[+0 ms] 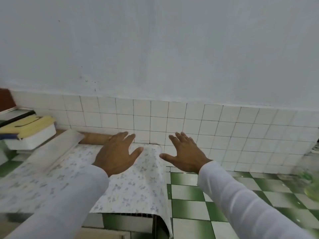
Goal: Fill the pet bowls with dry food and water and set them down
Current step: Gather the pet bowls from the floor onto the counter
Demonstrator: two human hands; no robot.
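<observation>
No pet bowl, food or water shows in this view. My left hand (117, 152) is stretched forward, palm down, fingers straight and spread, above a sheet of floral patterned paper (131, 187) on the counter. My right hand (183, 152) is held out the same way, fingers spread, above the green and white checkered tiles (189, 195). Neither hand holds anything. Both arms wear white long sleeves.
A wooden rolling pin (95, 138) lies against the white tiled backsplash (224, 126) behind my left hand. A white box with a yellow lid (32, 133) stands at the far left. Blurred greenish items (310, 187) sit at the right edge.
</observation>
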